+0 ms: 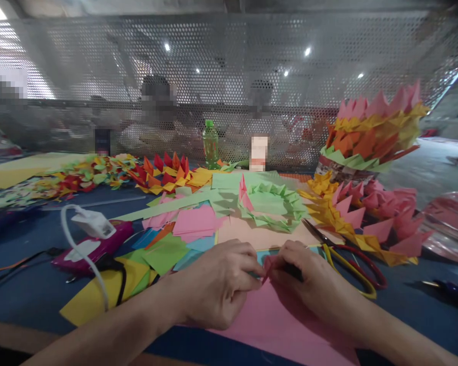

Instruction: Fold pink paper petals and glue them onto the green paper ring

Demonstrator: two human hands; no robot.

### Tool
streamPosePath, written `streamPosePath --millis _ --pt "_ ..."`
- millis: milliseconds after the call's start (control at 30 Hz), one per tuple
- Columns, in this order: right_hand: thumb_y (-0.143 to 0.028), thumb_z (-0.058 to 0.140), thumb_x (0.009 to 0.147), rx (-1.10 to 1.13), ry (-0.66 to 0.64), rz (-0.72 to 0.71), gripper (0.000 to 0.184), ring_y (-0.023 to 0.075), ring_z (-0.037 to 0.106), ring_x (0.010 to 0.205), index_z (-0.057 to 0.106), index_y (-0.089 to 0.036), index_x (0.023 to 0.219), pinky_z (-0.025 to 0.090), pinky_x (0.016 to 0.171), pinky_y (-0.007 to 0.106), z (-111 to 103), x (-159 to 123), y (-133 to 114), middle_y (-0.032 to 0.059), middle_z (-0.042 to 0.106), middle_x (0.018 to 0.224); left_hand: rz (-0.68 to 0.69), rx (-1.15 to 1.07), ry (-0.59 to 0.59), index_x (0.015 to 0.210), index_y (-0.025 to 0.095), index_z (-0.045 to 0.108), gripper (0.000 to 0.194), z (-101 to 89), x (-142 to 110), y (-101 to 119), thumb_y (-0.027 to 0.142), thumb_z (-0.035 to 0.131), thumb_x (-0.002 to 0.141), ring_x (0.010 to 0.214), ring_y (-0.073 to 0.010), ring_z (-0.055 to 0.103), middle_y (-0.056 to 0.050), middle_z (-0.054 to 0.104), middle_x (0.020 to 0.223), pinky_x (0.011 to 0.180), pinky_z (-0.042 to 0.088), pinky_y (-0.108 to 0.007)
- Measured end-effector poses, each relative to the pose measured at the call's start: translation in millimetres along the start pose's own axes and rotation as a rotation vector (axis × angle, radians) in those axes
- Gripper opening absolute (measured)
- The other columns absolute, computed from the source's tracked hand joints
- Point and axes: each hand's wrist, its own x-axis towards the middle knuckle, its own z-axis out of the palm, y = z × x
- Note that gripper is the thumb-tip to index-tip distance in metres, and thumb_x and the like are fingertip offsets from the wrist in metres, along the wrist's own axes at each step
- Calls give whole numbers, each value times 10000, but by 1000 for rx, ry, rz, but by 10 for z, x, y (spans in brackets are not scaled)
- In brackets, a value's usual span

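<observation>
Between the fingertips of both hands is a small folded piece of pink paper [266, 268]. My left hand [225, 282] is closed, pinching it from the left. My right hand [303, 274] pinches it from the other side. Under my hands lies a large pink sheet [286, 330]. Just beyond them, a ring of folded green paper points [290, 216] rests on pale sheets, with one pink folded point [245, 193] standing at its left edge. Scissors with red and yellow handles [356, 269] lie right of my right hand.
A magenta power strip [95, 249] with a white charger [93, 223] and cables sits left. Green, yellow and pink paper squares [196, 221] are scattered centrally. A green bottle [210, 145] stands before the perforated metal screen [229, 66]. A tall folded-paper stack [370, 137] stands right; a pen [450, 290] lies below.
</observation>
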Motion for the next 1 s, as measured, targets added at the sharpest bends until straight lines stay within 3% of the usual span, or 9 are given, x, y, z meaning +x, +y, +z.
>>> streamPosePath --millis 333,867,1000 --pt "-116 625 953 -116 -4 29 131 210 537 851 599 -190 847 403 752 336 15 20 -90 28 588 890 -11 22 -3 907 198 714 298 -9 9 15 4 527 780 911 -228 620 -59 743 921 807 492 -363" --pt "-139 636 950 -216 -32 43 119 221 561 852 592 -175 846 445 753 351 34 35 -107 46 595 902 -22 6 20 871 192 677 261 34 -7 22 4 519 784 860 -218 617 -58 717 842 784 484 -341" --pt "-134 636 949 -234 -42 36 125 222 565 846 588 -177 842 439 738 345 29 38 -126 50 600 901 -54 -7 19 941 176 667 266 23 0 43 20 486 825 790 -206 605 -61 681 796 745 476 -330"
